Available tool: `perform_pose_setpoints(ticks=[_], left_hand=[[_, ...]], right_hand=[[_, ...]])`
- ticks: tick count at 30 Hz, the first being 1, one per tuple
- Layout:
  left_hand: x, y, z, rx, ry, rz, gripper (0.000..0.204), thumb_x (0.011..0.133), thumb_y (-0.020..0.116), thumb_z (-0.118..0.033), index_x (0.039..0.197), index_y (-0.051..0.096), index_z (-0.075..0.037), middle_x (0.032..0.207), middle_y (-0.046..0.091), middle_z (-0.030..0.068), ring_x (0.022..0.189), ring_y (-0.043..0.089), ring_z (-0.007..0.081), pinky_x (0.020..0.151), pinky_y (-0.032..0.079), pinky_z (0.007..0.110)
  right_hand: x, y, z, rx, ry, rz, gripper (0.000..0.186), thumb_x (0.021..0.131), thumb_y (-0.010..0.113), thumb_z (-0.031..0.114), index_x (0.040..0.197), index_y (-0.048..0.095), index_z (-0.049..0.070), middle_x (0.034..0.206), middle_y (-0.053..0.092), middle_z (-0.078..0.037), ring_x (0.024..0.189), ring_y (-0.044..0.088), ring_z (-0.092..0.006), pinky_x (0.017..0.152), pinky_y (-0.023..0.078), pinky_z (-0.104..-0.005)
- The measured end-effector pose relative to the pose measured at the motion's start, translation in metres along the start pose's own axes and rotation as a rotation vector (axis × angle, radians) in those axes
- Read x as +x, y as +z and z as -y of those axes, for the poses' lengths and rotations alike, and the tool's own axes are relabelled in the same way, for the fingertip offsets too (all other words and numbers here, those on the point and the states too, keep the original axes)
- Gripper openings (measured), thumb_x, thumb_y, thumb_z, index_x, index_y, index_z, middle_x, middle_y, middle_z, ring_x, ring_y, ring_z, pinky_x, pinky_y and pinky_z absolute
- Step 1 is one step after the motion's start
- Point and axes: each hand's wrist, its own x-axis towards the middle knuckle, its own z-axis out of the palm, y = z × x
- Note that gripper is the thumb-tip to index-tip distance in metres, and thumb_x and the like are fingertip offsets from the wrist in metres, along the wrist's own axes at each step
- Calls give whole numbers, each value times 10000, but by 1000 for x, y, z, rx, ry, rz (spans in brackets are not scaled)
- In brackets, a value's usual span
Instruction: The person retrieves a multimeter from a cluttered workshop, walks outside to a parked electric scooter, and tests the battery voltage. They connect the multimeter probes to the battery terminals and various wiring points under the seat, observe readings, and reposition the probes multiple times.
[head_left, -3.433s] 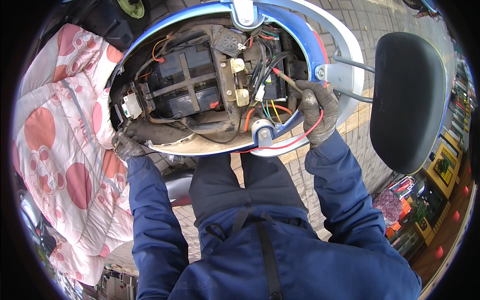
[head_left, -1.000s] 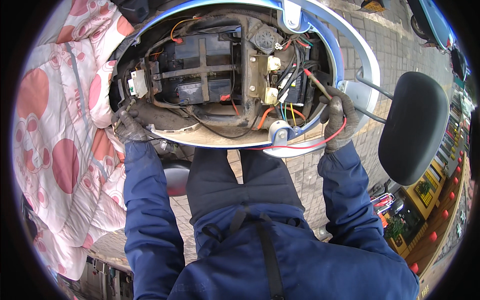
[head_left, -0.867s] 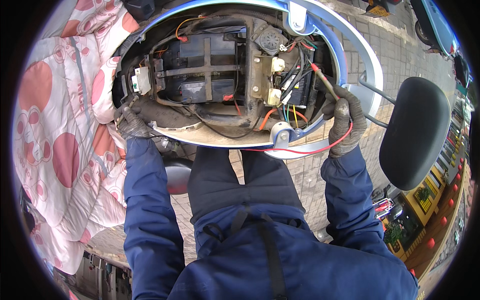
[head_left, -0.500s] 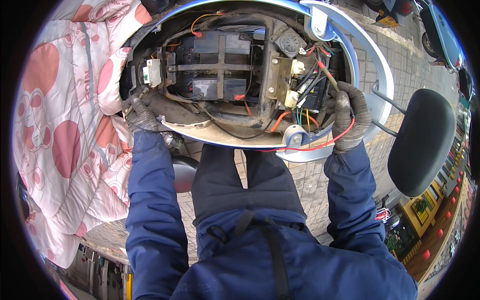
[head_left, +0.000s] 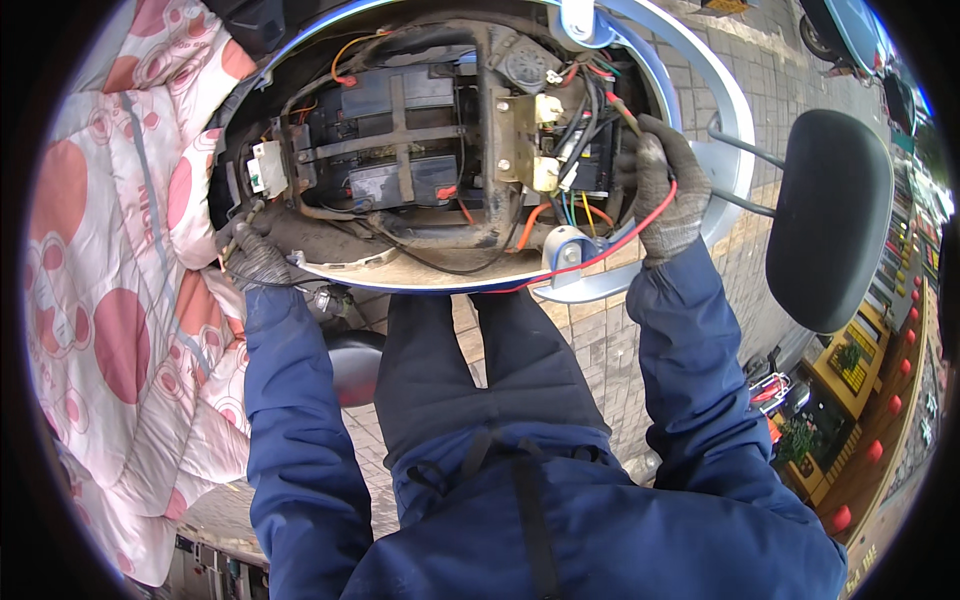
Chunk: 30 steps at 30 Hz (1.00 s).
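Left hand (head_left: pixel 255 262), gloved in grey, closed on the dark near-left rim of the open scooter compartment (head_left: pixel 330 240), just under a small white connector block (head_left: pixel 268 168). Right hand (head_left: pixel 665 190), also gloved, wrapped around a red wire (head_left: pixel 600 255) at the right side of the bay, fingers curled shut beside the tangle of coloured wires (head_left: pixel 575 150). Hands well apart, one at each end of the opening. Compared with half a second earlier: same grips, but right hand higher and farther into the wiring, red wire drawn in a tauter curve along the near edge. Between the hands, black batteries (head_left: pixel 395 140) under a metal strap. Right of the bay, a black padded backrest (head_left: pixel 830 220) on metal rods; left, a pink-and-white quilted cover (head_left: pixel 110 300); below, paved ground (head_left: pixel 600 350).
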Motion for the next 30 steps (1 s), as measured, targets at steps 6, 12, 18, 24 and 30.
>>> perform_pose_setpoints(ticks=[6, 12, 18, 24, 30], left_hand=[[-13, 0, -15, -9, 31, -31, 323, 967, 464, -300, 1023, 633, -31, 719, 624, 49, 523, 480, 96, 500, 399, 262], [-15, 2, -24, -24, 67, -11, 322, 983, 430, -276, 1096, 599, -26, 725, 627, 74, 514, 493, 100, 488, 408, 248], [-6, -1, -13, -104, 9, -3, 344, 999, 411, -286, 1103, 570, 1, 693, 590, 68, 493, 502, 105, 444, 416, 244], [1, -4, -3, -89, 39, 26, 342, 997, 417, -276, 1084, 574, 15, 687, 592, 68, 477, 478, 86, 434, 398, 233], [-5, 1, -8, -129, 15, -43, 301, 992, 430, -247, 1068, 574, 6, 686, 584, 56, 461, 457, 89, 423, 378, 243]], right_hand=[[0, 11, 5, 106, -44, 43, 290, 974, 510, 183, 1165, 591, -20, 961, 657, -143, 773, 652, -157, 659, 540, -273], [-3, 17, 6, 161, -44, 127, 288, 963, 534, 194, 1153, 582, -17, 941, 644, -115, 787, 646, -143, 670, 544, -267], [-3, 22, 1, -85, -346, 76, 228, 916, 573, 127, 1069, 629, -32, 774, 657, -115, 710, 636, -160, 651, 512, -306], [4, 6, -6, -115, -499, -68, 210, 916, 570, 123, 1059, 632, -18, 762, 649, -112, 682, 623, -161, 646, 512, -317], [18, 1, -4, -75, -234, 43, 234, 938, 545, 155, 1067, 622, -25, 727, 639, -94, 655, 624, -122, 599, 512, -283]])
